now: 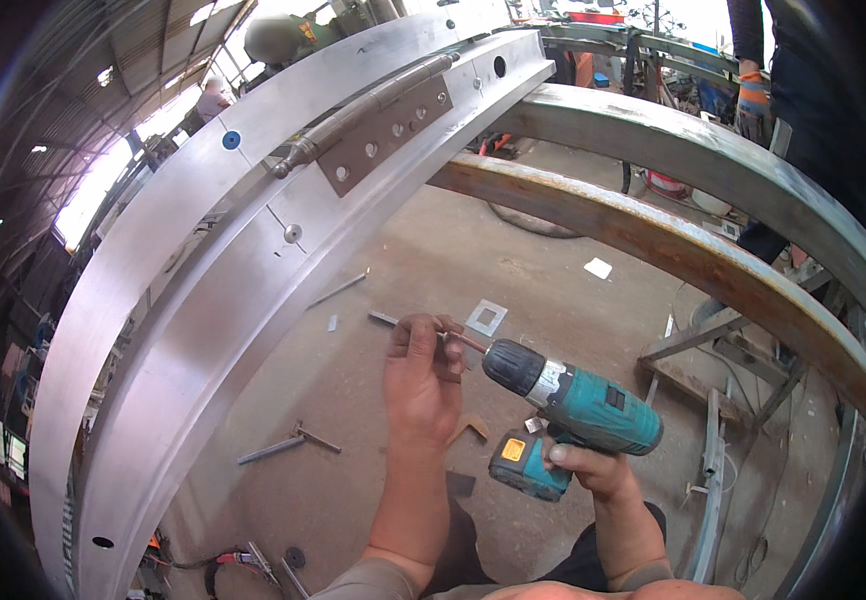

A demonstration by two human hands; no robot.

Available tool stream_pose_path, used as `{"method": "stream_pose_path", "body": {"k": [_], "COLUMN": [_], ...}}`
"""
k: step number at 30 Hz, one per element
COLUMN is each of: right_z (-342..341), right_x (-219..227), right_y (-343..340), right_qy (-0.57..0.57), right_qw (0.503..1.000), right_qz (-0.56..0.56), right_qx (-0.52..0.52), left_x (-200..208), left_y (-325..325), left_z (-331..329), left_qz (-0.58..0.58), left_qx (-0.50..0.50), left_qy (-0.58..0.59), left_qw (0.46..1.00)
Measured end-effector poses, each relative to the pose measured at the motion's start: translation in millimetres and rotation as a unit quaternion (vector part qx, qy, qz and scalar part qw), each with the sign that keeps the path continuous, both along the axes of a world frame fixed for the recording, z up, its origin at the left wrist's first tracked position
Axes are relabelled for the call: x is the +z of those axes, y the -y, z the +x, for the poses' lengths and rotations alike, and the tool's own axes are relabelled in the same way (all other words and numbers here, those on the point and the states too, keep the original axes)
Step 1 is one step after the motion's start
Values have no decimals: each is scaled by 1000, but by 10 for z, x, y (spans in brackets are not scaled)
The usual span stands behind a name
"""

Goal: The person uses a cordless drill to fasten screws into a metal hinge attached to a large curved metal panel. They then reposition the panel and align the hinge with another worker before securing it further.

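Below the curved pale metal frame (223, 290), in the air over the workshop floor (343, 400), you hold a teal and black drill (603, 408) between your two hands. Your right hand (598, 470) is wrapped around its handle, thumb showing close to the battery (528, 468); your trigger finger is hidden, so I cannot tell where it rests. Your left hand (421, 375) is narrowed to a pinch at the front end of the coppery bit (473, 343). Something small may sit between those fingertips, but it is too small to make out.

This looks like handling or lining up the bit's tip, and that calls for a still trigger: leave the motor at rest while bare fingers are on the bit. Support the drill's weight with your right wrist, pinch lightly, and check that the bit sits straight in the chuck (513, 366).

The drill's long axis runs slantwise, from its rear at the lower right to the bit at the upper left. The bit points left and a little up in the view, toward the frame's side, while the battery end of the handle points left and down.
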State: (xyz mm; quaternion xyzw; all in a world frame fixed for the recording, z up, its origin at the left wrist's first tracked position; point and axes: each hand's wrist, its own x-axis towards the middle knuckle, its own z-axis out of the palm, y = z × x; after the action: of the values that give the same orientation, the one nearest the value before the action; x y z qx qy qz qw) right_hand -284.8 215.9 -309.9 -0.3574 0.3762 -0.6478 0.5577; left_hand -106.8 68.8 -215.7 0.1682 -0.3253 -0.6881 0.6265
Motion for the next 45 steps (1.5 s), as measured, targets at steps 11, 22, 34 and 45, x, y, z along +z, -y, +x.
{"method": "stream_pose_path", "body": {"k": [11,22,34,45], "right_z": [12,109,-21,133], "right_x": [46,188,3,84], "right_y": [-31,39,-37,-104], "right_qy": [29,92,63,20], "right_qw": [998,994,991,993], "right_qz": [52,-20,-102,-119], "right_qx": [29,61,50,20], "left_x": [3,91,335,712], "left_y": [-6,-67,-236,-324], "left_z": [-19,45,261,170], "left_qz": [-24,-51,-148,-104], "left_qx": [20,-2,-24,-17], "left_qy": [13,27,143,156], "left_qw": [999,998,978,982]}}
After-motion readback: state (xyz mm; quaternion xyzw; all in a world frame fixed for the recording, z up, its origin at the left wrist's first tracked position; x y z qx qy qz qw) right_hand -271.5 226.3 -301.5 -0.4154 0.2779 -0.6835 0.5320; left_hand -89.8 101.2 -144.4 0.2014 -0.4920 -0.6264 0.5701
